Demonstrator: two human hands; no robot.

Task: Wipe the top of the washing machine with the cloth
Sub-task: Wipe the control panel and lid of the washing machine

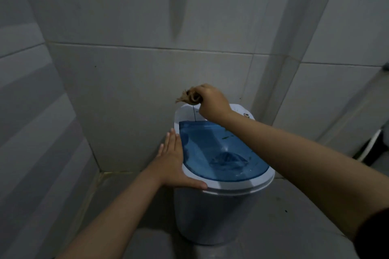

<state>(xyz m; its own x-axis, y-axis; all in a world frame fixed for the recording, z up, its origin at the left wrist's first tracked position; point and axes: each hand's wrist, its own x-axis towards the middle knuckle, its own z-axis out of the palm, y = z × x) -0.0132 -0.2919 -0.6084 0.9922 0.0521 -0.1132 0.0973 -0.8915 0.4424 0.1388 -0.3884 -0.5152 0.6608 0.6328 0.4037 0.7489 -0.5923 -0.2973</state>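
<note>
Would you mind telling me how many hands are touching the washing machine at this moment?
1. The left hand lies flat against the left rim of the washing machine. The right hand is raised above the back of it, its grip closed on the cloth, apparently not touching the machine.

Grey tiled wall point(147, 69) — grey floor point(294, 206) below.

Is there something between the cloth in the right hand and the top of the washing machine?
Nothing visible. The cloth hangs from the right hand over the machine's rear white panel, only open air below.
</note>
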